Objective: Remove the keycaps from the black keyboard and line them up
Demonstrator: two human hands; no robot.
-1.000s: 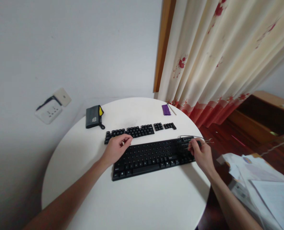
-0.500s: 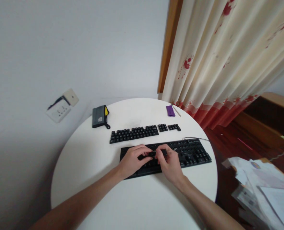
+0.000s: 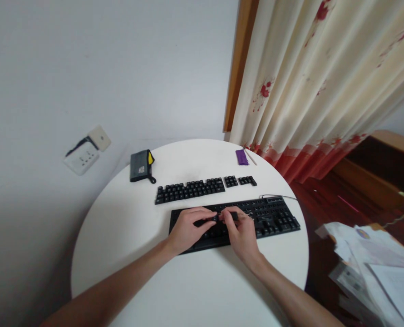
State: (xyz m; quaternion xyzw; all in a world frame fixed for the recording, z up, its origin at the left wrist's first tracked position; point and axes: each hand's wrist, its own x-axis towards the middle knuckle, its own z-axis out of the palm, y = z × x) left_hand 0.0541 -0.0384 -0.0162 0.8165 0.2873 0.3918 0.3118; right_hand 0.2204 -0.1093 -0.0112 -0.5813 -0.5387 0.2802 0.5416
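Note:
A black keyboard (image 3: 277,218) lies across the middle of the round white table (image 3: 188,286). Both of my hands rest on its centre, fingertips meeting. My left hand (image 3: 188,227) is curled over the keys, its thumb and fingers pinched toward the right hand. My right hand (image 3: 241,231) is closed too, pinching a small dark thing above the keys that I cannot name. Behind the keyboard, rows of loose black keycaps (image 3: 190,189) lie in a line, with two smaller groups (image 3: 240,180) to their right.
A grey pouch with a yellow tab (image 3: 139,165) sits at the table's back left. A purple item (image 3: 242,157) and a thin stick (image 3: 251,157) lie at the back right by the curtain (image 3: 307,91). Papers (image 3: 375,268) are piled to the right. A wall socket (image 3: 82,159) is on the left.
A second ago my right hand was at the keyboard's right end holding a thin wire tool and my left lay by the keycap row. Both have come together over the keyboard's middle.

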